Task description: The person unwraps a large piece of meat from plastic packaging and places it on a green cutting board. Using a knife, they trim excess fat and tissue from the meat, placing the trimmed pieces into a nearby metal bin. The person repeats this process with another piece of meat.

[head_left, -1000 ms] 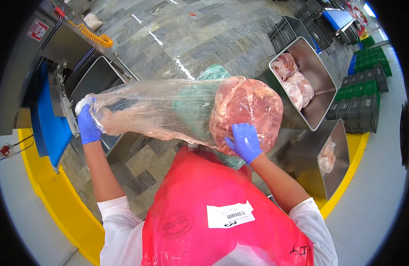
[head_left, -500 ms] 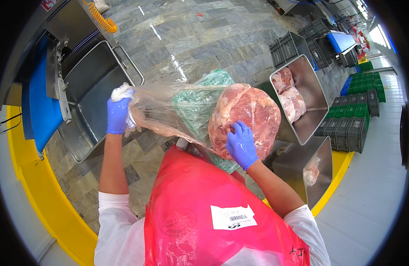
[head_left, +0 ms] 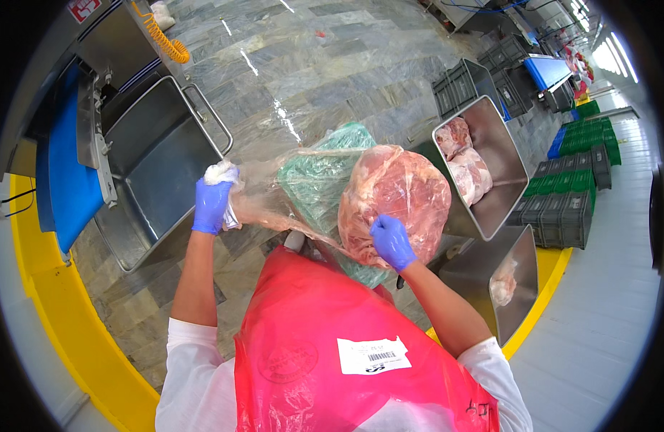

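A large round cut of raw meat (head_left: 400, 194) sits in front of me, with thin clear plastic film (head_left: 263, 191) around its left side and stretched out leftward. My left hand (head_left: 214, 205), in a blue glove, is closed round the bunched end of that film; a whitish wad sticks out above the fist. Also gloved in blue, my right hand (head_left: 394, 243) presses its curled fingers against the meat's lower front. They look pinched on the film there, though the fingertips are partly hidden. Beneath film and meat shows a green, plastic-covered support (head_left: 321, 169).
On the left stand a deep metal bin (head_left: 152, 162) and a blue conveyor belt (head_left: 69, 162). Right of the meat, one metal bin (head_left: 501, 180) holds meat pieces; a nearer one (head_left: 519, 281) holds a pale piece. Grey and green crates (head_left: 562, 216) stand beyond. A red plastic apron (head_left: 310, 345) covers my front.
My left hand has moved right and slightly down with the film, which is now slacker. My right hand has lowered slightly on the meat, its fingers more curled.
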Motion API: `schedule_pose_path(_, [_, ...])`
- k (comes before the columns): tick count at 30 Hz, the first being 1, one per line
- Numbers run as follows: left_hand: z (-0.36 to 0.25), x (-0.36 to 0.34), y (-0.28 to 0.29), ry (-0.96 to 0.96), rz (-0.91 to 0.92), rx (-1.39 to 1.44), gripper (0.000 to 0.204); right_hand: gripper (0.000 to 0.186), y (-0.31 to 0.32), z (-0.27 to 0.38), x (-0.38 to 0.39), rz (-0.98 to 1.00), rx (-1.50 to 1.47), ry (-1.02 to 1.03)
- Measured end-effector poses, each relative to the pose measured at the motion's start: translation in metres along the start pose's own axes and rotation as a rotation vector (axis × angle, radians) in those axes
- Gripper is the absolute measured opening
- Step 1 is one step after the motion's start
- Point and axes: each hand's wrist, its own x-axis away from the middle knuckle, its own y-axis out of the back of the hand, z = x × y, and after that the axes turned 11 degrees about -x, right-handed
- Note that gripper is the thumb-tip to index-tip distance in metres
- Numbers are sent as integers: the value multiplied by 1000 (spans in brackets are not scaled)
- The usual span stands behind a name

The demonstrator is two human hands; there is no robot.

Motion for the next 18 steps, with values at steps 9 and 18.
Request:
schedule_pose_path(9, [28,-16,1,12,72,-246,19,16,79,41,19,0,-804,-433])
schedule_pose_path(18, [64,46,-121,-384,549,-479,38,14,86,72,8,-27,-931,-389])
